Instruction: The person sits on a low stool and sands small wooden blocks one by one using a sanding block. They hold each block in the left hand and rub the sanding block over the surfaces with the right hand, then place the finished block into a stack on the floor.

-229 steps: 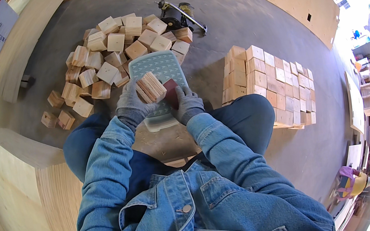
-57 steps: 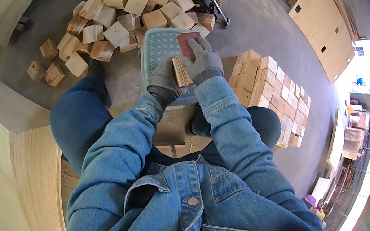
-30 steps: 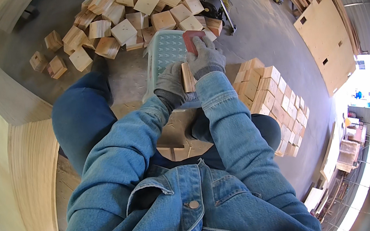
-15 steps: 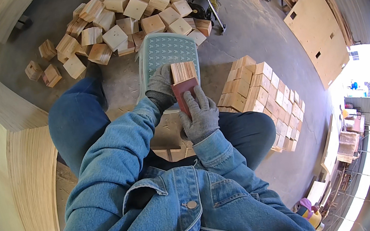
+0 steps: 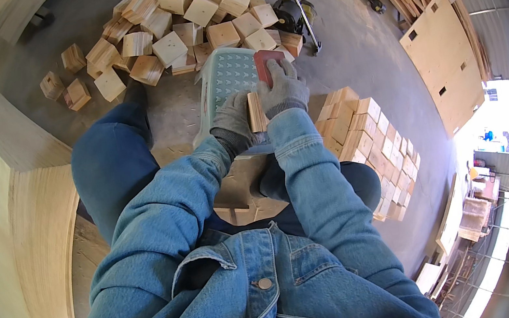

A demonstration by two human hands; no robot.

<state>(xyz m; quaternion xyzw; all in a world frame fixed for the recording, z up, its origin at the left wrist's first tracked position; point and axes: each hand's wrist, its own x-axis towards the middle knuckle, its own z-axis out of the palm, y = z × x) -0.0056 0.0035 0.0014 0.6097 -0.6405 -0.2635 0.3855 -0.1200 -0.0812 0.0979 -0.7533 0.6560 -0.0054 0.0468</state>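
Observation:
Over a pale green plastic stool (image 5: 226,79), my gloved left hand (image 5: 232,121) grips a layered plywood block (image 5: 257,114) from its left side. My gloved right hand (image 5: 284,89) has its fingers closed on a reddish-brown sanding block (image 5: 266,64), which sits at the far right side of the stool top. The right palm and wrist are close against the plywood block's right side. Both hands hide much of the plywood block, and I cannot tell whether the sanding block touches it.
A loose heap of plywood blocks (image 5: 185,28) lies beyond the stool. To the right stands a neat stack of blocks (image 5: 374,144). A black and yellow power tool (image 5: 297,17) rests by the heap. Large curved plywood panels (image 5: 42,237) rise on the left.
My right hand has moved away from me with the sanding block, sliding along the plywood block to its far end. The plywood block is turned, showing a narrower side. My view has shifted slightly.

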